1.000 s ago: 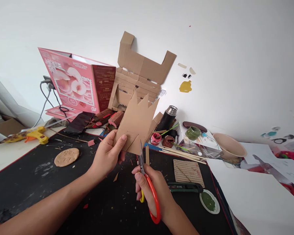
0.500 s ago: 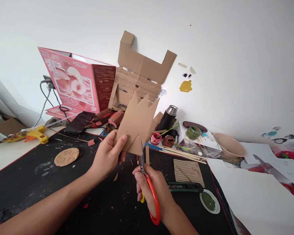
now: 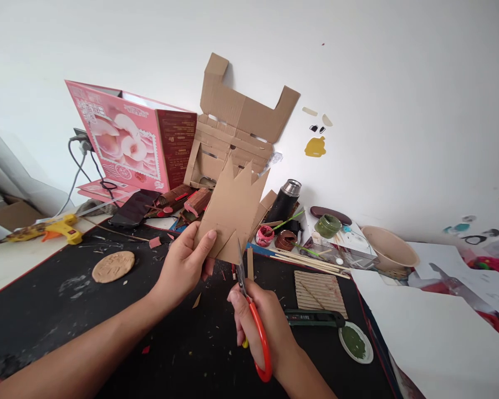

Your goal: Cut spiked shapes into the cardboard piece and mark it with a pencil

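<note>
Evidently a cutting step is in hand. The left hand (image 3: 188, 257) pinches the cardboard piece (image 3: 233, 202) by its near left corner, thumb on top, holding it tilted above the black mat (image 3: 158, 349). The right hand (image 3: 268, 316) grips the scissors (image 3: 263, 343) by their handles, the blades pointing away at the card's near right edge, beside a slanting slit. Whether they touch the card is hard to tell. Pointed teeth run along the far edge. The next move seems to call for a steady left pinch and a careful squeeze of the handles, keeping the blades lined up with the slit's far end.
</note>
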Tool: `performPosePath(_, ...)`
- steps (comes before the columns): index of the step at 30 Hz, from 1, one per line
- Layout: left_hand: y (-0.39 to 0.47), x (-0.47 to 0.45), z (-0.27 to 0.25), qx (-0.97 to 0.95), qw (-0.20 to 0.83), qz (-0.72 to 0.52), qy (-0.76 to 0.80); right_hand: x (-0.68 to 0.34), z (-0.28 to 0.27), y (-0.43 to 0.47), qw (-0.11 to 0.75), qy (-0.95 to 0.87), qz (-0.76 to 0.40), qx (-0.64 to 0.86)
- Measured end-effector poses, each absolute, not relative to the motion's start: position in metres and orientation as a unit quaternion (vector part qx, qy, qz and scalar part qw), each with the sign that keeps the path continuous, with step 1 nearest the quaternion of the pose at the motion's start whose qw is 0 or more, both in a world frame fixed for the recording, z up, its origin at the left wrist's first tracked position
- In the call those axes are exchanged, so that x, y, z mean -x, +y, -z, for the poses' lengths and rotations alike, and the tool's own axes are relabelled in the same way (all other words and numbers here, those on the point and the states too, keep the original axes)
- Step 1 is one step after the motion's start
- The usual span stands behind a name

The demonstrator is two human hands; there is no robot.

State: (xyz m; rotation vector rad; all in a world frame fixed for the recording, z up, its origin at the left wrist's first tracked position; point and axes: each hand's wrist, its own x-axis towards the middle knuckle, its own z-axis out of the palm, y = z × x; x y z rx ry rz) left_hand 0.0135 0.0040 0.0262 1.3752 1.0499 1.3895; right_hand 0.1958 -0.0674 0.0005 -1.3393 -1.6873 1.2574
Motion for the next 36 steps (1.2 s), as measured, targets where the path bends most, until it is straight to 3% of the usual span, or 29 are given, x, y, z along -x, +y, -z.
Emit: performPosePath(36, 0.0007, -0.0212, -0.0219, -0.53, 0.456, -0.58, 0.417, -0.1948, 0.0068, -0.0658, 0.34, -0.631, -0.466, 0.518)
